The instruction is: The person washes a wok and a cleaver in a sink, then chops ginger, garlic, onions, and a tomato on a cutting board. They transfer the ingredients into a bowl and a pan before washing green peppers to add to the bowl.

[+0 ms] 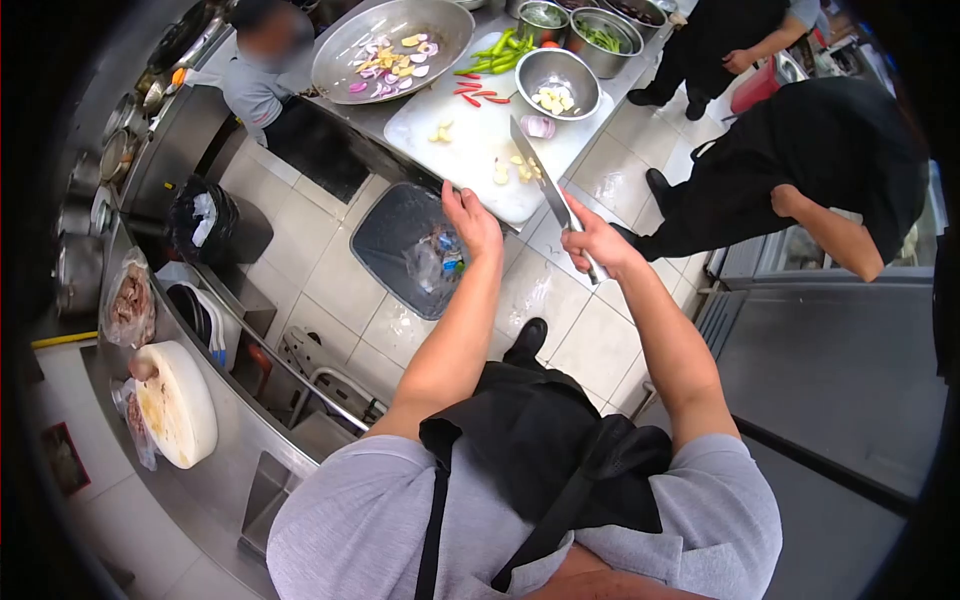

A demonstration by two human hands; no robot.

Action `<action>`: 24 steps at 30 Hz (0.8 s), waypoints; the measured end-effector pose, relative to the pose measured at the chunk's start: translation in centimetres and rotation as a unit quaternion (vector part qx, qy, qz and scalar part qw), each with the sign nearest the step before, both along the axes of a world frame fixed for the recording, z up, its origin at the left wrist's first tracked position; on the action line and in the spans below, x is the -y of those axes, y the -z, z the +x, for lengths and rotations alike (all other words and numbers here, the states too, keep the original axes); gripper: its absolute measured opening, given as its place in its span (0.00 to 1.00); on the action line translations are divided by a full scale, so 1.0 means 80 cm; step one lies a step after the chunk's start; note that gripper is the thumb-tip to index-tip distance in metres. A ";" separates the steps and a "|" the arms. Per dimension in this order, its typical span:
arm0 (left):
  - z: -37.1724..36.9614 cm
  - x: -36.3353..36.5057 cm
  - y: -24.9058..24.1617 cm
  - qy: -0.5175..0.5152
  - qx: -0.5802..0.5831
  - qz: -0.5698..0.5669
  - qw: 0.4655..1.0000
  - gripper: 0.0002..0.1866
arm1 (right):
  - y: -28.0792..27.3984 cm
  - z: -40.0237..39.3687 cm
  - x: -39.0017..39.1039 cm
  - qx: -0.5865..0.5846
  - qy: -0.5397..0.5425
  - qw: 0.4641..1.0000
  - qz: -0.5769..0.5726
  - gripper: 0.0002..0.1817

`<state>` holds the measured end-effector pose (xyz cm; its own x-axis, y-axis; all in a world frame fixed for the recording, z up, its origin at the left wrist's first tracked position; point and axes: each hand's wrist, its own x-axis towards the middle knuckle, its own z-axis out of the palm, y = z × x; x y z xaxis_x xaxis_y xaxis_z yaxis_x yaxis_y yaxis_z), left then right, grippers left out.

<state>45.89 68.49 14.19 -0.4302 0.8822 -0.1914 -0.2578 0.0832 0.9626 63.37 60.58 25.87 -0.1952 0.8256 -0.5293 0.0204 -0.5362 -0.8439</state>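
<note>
My right hand [602, 240] grips a kitchen knife [547, 183] by its handle, the blade pointing up and away over the cutting board's edge. Fingers stretched and holding nothing, my left hand [472, 222] is raised just off the near left side of the white cutting board [468, 160]. Pale yellow cut pieces [524, 169] lie close to the blade, with a small pile [440, 132] farther left. Beyond the knife are a piece of red onion [538, 126], red chilies [482, 94] and green chilies [500, 55]. A steel bowl [557, 72] holds peeled garlic cloves [553, 99].
A wide pan [340, 85] with sliced onion and yellow pieces stands at the back left. Below the board is a grey waste bin [368, 238]. One person [258, 80] is at the left; another [760, 180] bends over close on my right, with a third [725, 40] behind.
</note>
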 end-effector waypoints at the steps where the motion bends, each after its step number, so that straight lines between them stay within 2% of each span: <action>1: 0.001 -0.003 0.000 0.018 -0.046 0.037 0.998 0.25 | 0.004 0.009 0.002 -0.087 0.022 0.996 -0.021 0.51; 2: 0.003 -0.005 -0.006 0.035 -0.092 0.075 0.992 0.24 | 0.009 0.019 0.004 -0.173 0.042 0.983 -0.041 0.50; 3: 0.005 -0.009 -0.012 0.032 -0.093 0.074 0.992 0.24 | 0.016 0.026 0.006 -0.174 0.039 0.983 -0.042 0.50; 5: 0.011 -0.021 -0.022 0.105 -0.223 0.078 0.966 0.21 | 0.038 0.039 0.013 -0.280 0.057 0.957 -0.042 0.46; 6: 0.013 -0.027 -0.018 0.102 -0.224 0.077 0.966 0.21 | 0.051 0.045 0.018 -0.280 0.054 0.957 -0.043 0.46; 8: 0.015 -0.041 -0.007 0.119 -0.438 0.154 0.878 0.20 | 0.073 0.053 0.029 -0.323 0.080 0.941 -0.062 0.43; 9: 0.016 -0.049 0.000 0.117 -0.441 0.151 0.877 0.20 | 0.080 0.058 0.033 -0.329 0.064 0.940 -0.060 0.39; 11: 0.018 -0.066 0.009 0.177 -0.427 0.216 0.860 0.20 | 0.087 0.061 0.044 -0.302 0.071 0.948 -0.071 0.37; 13: 0.027 -0.083 0.013 0.201 -0.431 0.207 0.855 0.19 | 0.089 0.058 0.058 -0.262 0.091 0.958 -0.074 0.29; 15: 0.034 -0.088 0.016 0.222 -0.434 0.201 0.850 0.18 | 0.096 0.056 0.071 -0.270 0.100 0.955 -0.075 0.28; 17: 0.048 -0.090 0.019 0.248 -0.521 0.200 0.792 0.18 | 0.108 0.049 0.079 -0.259 0.114 0.955 -0.090 0.26; 18: 0.055 -0.086 0.021 0.244 -0.525 0.198 0.791 0.18 | 0.108 0.038 0.081 -0.252 0.126 0.955 -0.095 0.25; 20: 0.066 -0.067 0.022 0.274 -0.448 0.180 0.832 0.19 | 0.111 0.019 0.081 -0.282 0.122 0.947 -0.095 0.25; 21: 0.070 -0.056 0.023 0.246 -0.470 0.208 0.822 0.20 | 0.112 0.008 0.077 -0.271 0.121 0.949 -0.105 0.23; 22: 0.072 -0.043 0.023 0.219 -0.489 0.236 0.811 0.20 | 0.121 -0.001 0.071 -0.263 0.105 0.953 -0.109 0.27; 24: 0.063 -0.038 0.015 0.210 -0.436 0.222 0.846 0.21 | 0.096 -0.016 0.054 -0.254 0.098 0.958 -0.090 0.21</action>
<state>50.96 71.54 13.00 0.1332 0.8940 0.4278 0.5292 -0.4291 0.7320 62.11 56.25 18.18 -0.3162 0.7775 -0.5437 -0.4843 -0.6251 -0.6122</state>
